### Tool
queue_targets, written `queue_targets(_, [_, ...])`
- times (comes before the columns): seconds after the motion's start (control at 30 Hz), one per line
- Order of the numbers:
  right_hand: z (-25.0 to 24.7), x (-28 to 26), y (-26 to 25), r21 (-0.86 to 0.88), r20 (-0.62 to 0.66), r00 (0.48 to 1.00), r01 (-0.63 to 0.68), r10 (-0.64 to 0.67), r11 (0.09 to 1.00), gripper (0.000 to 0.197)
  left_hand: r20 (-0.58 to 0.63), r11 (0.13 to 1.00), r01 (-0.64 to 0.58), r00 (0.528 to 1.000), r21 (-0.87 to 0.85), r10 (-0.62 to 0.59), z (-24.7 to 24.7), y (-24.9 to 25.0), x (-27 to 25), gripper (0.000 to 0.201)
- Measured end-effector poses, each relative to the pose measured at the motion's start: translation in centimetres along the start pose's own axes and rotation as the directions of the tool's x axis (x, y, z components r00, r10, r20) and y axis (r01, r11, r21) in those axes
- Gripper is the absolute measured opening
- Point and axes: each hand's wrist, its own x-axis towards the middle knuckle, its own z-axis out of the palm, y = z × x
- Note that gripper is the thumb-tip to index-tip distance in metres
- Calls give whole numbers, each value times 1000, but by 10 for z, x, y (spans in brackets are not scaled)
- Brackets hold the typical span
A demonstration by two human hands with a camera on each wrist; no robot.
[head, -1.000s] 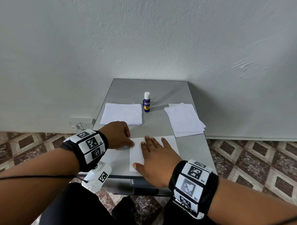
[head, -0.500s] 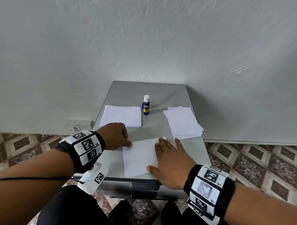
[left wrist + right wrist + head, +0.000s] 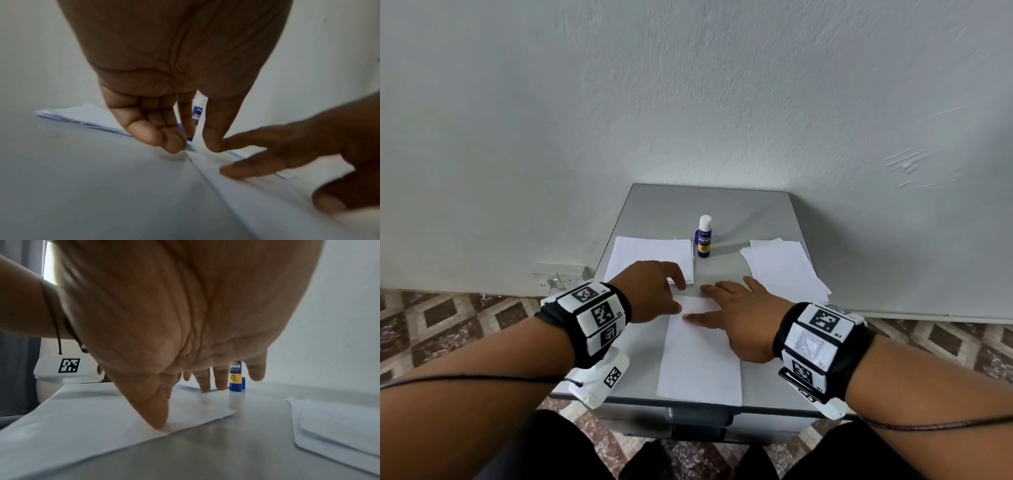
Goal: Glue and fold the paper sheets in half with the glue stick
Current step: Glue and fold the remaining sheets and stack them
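A folded white sheet (image 3: 698,363) lies lengthwise at the front middle of the grey table (image 3: 709,205). My left hand (image 3: 654,291) pinches its far left corner between curled fingertips (image 3: 170,146) and thumb. Flat on the sheet's far end lies my right hand (image 3: 732,308), fingers straight and thumb tip (image 3: 158,423) pressing down on the paper (image 3: 82,426). The blue and yellow glue stick (image 3: 704,240) stands upright with its white cap on, just beyond both hands, touched by neither.
A stack of folded sheets (image 3: 650,257) lies at the left of the glue stick and a looser pile of sheets (image 3: 784,270) at the right. The table backs onto a white wall. A wall socket (image 3: 558,279) sits low at the left.
The folded sheet has turned from lying crosswise to lying lengthwise. Both hands have moved away from me to its far end, the right hand swinging left over it.
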Motion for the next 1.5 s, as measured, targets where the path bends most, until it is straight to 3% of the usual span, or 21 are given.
queue_targets(0.17, [8, -2, -15, 35, -103, 995, 14, -11, 999, 70, -1, 986, -86, 996, 141, 87, 5, -1, -3, 33])
queue_targets(0.43, [22, -13, -20, 86, 50, 986, -166, 162, 982, 74, -4, 985, -61, 998, 162, 63, 5, -1, -7, 32])
queue_targets(0.57, [26, -23, -16, 99, 22, 963, -268, 267, 958, 73, -6, 990, -43, 999, 136, 44, 5, 0, -7, 30])
queue_targets(0.7, [29, -28, -33, 106, -185, 958, -203, 220, 973, 70, -15, 990, -37, 999, 133, 40, 5, 0, -10, 23])
queue_targets(0.77, [31, -27, -38, 104, -227, 956, -165, 185, 981, 69, -19, 986, -43, 999, 159, 47, 3, 0, -12, 18])
queue_targets(1.0, [18, -21, -10, -8, -102, 994, 45, -46, 999, 67, -69, 991, -50, 996, 125, 58, -1, -1, -11, 27])
queue_targets(1.13, [8, -12, -9, -80, -49, 992, 115, -120, 990, 79, -18, 984, -114, 993, 135, 118, 0, 4, -10, 37])
queue_targets(1.27, [2, -11, -11, -101, -101, 990, 93, -103, 991, 76, 43, 964, -152, 988, 217, 146, 3, 5, -11, 40])
queue_targets(1.4, [12, -8, -27, 15, -186, 982, 21, -18, 1000, 65, 23, 968, -134, 991, 213, 132, 4, 2, -10, 43])
queue_targets(1.5, [25, -6, -32, 89, -96, 993, -59, 68, 994, 67, 23, 973, -112, 994, 202, 110, 5, 1, -9, 42])
